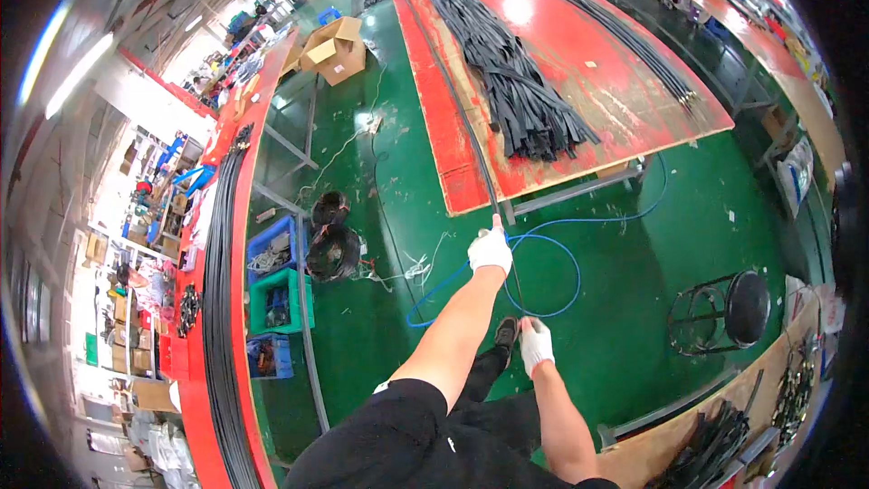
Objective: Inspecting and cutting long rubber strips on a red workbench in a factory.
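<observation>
A long thin black strand [464,118], a cable or a sleeve, runs along the left side of the red table [625,81] and over its near edge. My left hand [490,250], in a white glove with bare fingertips, is closed around it just off that edge. From there a thin dark length continues down to my right hand [537,346], also gloved, whose fingertips pinch it near my shoe. A thick bundle of flat black sleeves [520,100] is spread on the tabletop beside the strand.
A blue hose [579,276] loops on the green floor around my hands. At right stands a black round stool [748,310]. Black cables [222,308] lie along the left red bench, with bins [281,301] beneath. A cardboard box [335,52] sits farther back; black strips [711,444] lie lower right.
</observation>
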`<act>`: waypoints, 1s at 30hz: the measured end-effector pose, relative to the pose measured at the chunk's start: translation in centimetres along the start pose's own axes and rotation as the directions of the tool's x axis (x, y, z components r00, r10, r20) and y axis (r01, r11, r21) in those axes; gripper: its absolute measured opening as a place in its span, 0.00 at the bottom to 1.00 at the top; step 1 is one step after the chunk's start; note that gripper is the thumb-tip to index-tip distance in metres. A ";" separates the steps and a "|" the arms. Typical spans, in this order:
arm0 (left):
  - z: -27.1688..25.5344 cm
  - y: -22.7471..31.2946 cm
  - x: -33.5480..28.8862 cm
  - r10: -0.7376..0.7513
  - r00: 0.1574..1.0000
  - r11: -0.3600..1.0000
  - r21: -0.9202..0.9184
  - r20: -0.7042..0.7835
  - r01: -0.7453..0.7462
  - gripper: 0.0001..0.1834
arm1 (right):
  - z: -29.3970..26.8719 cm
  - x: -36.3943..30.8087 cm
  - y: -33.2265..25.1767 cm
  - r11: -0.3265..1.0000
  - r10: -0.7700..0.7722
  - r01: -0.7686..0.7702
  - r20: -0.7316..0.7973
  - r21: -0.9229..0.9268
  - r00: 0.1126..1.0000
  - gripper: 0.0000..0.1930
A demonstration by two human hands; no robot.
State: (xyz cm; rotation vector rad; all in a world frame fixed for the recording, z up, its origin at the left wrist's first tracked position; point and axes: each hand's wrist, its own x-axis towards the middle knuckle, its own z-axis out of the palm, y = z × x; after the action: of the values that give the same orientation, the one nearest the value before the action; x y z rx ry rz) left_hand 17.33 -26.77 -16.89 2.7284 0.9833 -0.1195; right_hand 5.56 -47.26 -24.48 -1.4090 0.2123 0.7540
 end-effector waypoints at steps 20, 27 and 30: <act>-0.9 1.0 -3.2 -0.007 1.000 1.000 0.027 -0.012 0.008 0.31 | -7.0 -8.9 0.4 0.968 0.180 -0.205 0.171 0.144 0.969 0.16; -1.2 0.1 -1.0 -0.005 1.000 1.000 0.010 -0.001 0.005 0.36 | 0.9 2.2 -0.5 0.955 -0.183 0.162 -0.063 -0.250 0.981 0.17; -0.3 -0.5 -1.4 -0.023 1.000 0.999 0.026 0.011 0.023 0.34 | -1.5 -2.8 2.6 0.950 -0.167 0.134 -0.094 -0.282 0.982 0.17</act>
State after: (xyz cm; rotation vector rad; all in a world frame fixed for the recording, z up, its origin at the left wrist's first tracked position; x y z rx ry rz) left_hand 15.96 -27.16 -16.45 2.7372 1.0167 -0.1526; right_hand 2.31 -49.70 -25.28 -1.7151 0.0905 0.5901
